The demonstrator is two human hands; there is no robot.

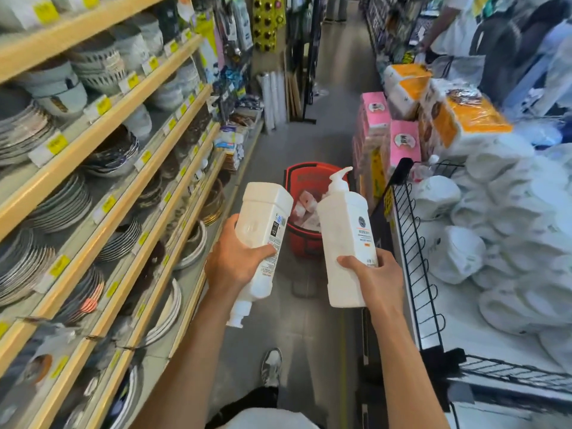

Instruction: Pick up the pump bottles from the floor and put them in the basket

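Up off the floor: two white pump bottles, the left bottle (263, 236) and the right bottle (343, 243), one per hand, carried on the near side of the red basket (305, 244).
Left bottle: tipped right over, base aimed toward the basket, neck end pointing back down at the person; the left hand (229, 261) wraps it round the middle, thumb lying across the label.
Right bottle: upright with a slight lean, pump head on top; the right hand (374, 274) grips it low, thumb on the front face.
Basket: sitting on the aisle floor (309, 335) ahead, top open, pale packets (305, 209) inside.
Step in hand: pick-up looks done for these two; I'd call this the carry, basket not yet reached.
Next move: close in, lower both bottles past the rim and let go inside. The packets take up room, so place rather than drop, and the flipped one may want turning.
Surroundings: crockery shelves (123, 144) tight on the left, a black wire rack (414, 258) with white bundles (510, 227) on the right, pink tissue packs (402, 144) just beside the basket.
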